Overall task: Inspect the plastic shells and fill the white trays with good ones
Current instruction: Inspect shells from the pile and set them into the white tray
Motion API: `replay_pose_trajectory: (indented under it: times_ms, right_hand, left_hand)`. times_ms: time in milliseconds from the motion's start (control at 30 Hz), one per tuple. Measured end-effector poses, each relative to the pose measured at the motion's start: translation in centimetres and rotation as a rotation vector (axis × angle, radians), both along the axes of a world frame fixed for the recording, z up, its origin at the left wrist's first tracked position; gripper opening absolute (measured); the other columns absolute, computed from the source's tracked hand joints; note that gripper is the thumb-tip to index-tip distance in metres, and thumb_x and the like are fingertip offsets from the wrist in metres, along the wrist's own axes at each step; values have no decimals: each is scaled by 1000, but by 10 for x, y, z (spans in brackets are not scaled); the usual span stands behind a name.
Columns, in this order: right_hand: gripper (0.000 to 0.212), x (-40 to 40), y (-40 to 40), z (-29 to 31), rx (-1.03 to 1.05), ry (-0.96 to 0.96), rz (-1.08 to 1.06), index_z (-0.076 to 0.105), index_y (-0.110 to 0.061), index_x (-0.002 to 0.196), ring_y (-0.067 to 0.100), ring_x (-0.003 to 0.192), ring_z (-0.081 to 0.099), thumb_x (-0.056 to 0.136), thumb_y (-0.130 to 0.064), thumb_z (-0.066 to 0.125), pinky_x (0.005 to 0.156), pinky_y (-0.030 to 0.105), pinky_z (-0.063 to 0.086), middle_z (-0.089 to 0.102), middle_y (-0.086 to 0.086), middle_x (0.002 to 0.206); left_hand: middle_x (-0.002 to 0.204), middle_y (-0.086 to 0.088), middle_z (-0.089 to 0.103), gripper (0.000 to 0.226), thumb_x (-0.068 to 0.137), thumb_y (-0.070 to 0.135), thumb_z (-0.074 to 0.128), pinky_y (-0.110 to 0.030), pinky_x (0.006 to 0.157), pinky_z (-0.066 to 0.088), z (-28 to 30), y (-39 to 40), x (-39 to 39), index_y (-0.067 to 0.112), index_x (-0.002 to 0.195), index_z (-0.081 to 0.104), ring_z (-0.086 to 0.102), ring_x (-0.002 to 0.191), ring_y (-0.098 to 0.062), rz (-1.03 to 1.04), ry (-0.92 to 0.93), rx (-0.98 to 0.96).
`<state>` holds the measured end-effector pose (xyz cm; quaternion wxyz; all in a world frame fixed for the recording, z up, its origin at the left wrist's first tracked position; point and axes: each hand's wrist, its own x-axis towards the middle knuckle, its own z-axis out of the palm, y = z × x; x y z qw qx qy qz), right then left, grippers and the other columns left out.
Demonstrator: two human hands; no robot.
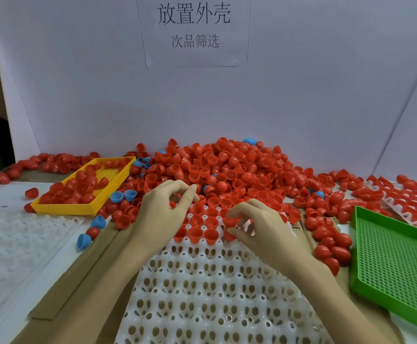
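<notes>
White tray [202, 289] centre front, far rows hold red shells [197, 233], rest of pockets free. R hand [259, 229] pinches a red shell at tray's far-right edge; L hand [164, 212] curled, grip unclear. Shell pile [227, 167] behind; yellow tray [83, 209] left, green tray [396, 266] right

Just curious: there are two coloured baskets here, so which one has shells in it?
The yellow basket on the left, beside the pile; red shells lie in it. The green basket on the right shows only bare mesh.

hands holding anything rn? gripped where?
Right hand pinches a red shell at its rim. Left hand: fingers curled, whether they hold anything cannot be told.
</notes>
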<state>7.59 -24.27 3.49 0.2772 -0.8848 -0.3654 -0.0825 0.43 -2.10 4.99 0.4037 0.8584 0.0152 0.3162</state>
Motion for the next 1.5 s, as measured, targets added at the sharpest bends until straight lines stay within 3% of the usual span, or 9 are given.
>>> replay_pose_trajectory:
  times_ms: [300, 500, 667, 767, 900, 1033, 1267, 1367, 1500]
  right_hand:
    - [14, 0, -6, -6, -90, -15, 78, 79, -24, 98, -3, 98, 59, 97, -34, 69, 93, 9, 44, 63, -19, 111]
    - [41, -5, -9, -3, -109, -41, 74, 76, -31, 104, -5, 107, 52, 98, -58, 46, 100, 13, 38, 60, -25, 109]
    - [38, -9, -10, 2, -169, 10, 119, 75, -32, 119, -8, 120, 51, 102, -53, 47, 107, 13, 36, 63, -25, 127]
    - [39, -9, -13, 11, -104, 44, 85, 73, -38, 118, -12, 117, 51, 98, -57, 45, 102, 10, 39, 65, -30, 120]
    - [22, 21, -32, 23, 142, 9, -123, 74, -31, 116, -7, 101, 65, 102, -31, 56, 88, 10, 51, 70, -22, 111]
    - [32, 71, -61, 16, 8, 29, -481, 71, -10, 124, 19, 113, 68, 100, 3, 54, 97, 27, 54, 72, 5, 124]
    - [22, 106, -77, -5, -271, 128, -578, 78, -6, 101, 24, 87, 70, 87, 4, 65, 75, 30, 59, 75, 12, 99]
    - [18, 103, -75, -5, -161, 97, -629, 79, -4, 88, 23, 83, 70, 84, 7, 66, 76, 38, 63, 76, 12, 92]
    - [16, 87, -71, 2, 72, -50, -580, 82, -11, 96, 10, 83, 66, 87, -1, 75, 77, 20, 50, 77, 6, 101]
  left_hand:
    - [88, 14, 71, 26, 103, 31, 59, -36, 75, 61, 0, 4, 1, 25, 84, 74, 67, 87, -3, -3, -4, -15]
    - [85, 14, 72, 28, 104, 34, 58, -34, 73, 60, 2, 4, 0, 27, 82, 74, 67, 86, -3, -9, 13, -16]
    - [84, 12, 73, 27, 104, 32, 58, -28, 75, 58, 3, 3, -1, 26, 83, 74, 67, 84, -3, -10, 34, -11]
    - [85, 11, 73, 27, 104, 31, 57, -22, 74, 55, 5, 2, -2, 24, 83, 74, 67, 83, -3, -17, 45, -8]
    - [84, 12, 72, 28, 104, 30, 57, -14, 72, 52, 6, 5, -2, 24, 83, 73, 66, 83, 0, -5, 35, -11]
    - [82, 13, 72, 28, 105, 30, 57, -18, 72, 53, 6, 7, -2, 24, 82, 73, 66, 81, -1, 2, 36, -6]
    - [83, 12, 73, 28, 104, 29, 58, -6, 74, 47, 7, 5, -2, 23, 82, 73, 65, 86, 1, -2, 20, 8]
    - [84, 12, 73, 28, 104, 31, 57, -9, 74, 48, 7, 5, -3, 23, 83, 74, 66, 85, 0, -11, 30, 13]
    - [84, 13, 73, 26, 104, 28, 59, -9, 75, 49, 6, 6, -2, 23, 84, 74, 66, 85, 0, -19, 37, 17]
